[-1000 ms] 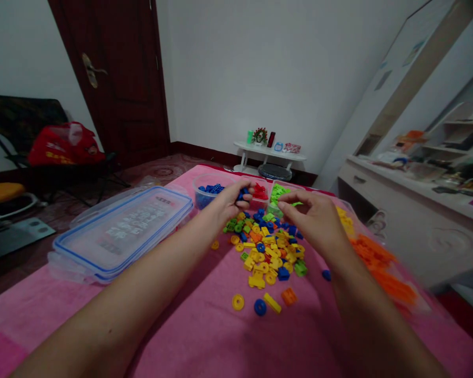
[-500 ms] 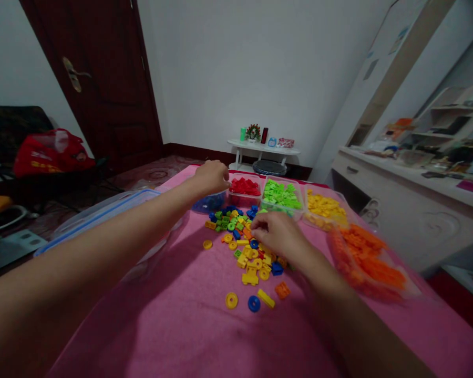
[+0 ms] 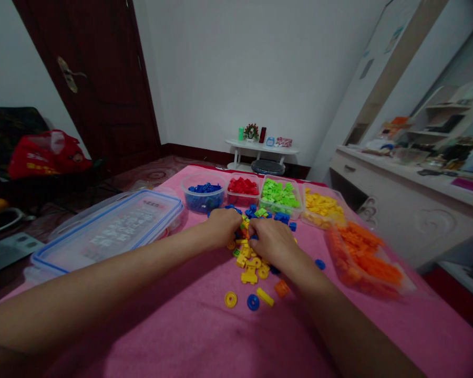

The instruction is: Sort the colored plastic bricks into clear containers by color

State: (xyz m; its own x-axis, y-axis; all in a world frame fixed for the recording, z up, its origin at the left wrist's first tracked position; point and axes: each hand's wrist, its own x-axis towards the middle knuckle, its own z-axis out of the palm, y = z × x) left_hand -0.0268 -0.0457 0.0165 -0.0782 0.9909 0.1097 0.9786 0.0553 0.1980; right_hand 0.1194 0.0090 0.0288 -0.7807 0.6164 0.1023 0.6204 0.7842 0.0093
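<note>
A heap of small plastic bricks [image 3: 256, 262] in yellow, blue, green and orange lies on the pink cloth [image 3: 189, 325]. My left hand [image 3: 223, 226] and my right hand [image 3: 271, 242] rest side by side on the heap, knuckles up, fingers curled down into the pieces. What the fingers hold is hidden. Behind the heap stand a round tub of blue bricks [image 3: 204, 191], a tub of red bricks [image 3: 242, 189], a tub of green bricks [image 3: 280, 195] and a tub of yellow bricks [image 3: 323, 206].
A tray of orange bricks [image 3: 362, 257] sits at the right. A large clear box with a blue-rimmed lid [image 3: 110, 231] stands at the left. A yellow wheel [image 3: 230, 299] and a blue wheel [image 3: 253, 302] lie near me. A white drawer unit [image 3: 402, 210] is at the right.
My left hand has come back from the blue tub down to the heap. My right hand stayed on the heap and shifted slightly nearer the left hand.
</note>
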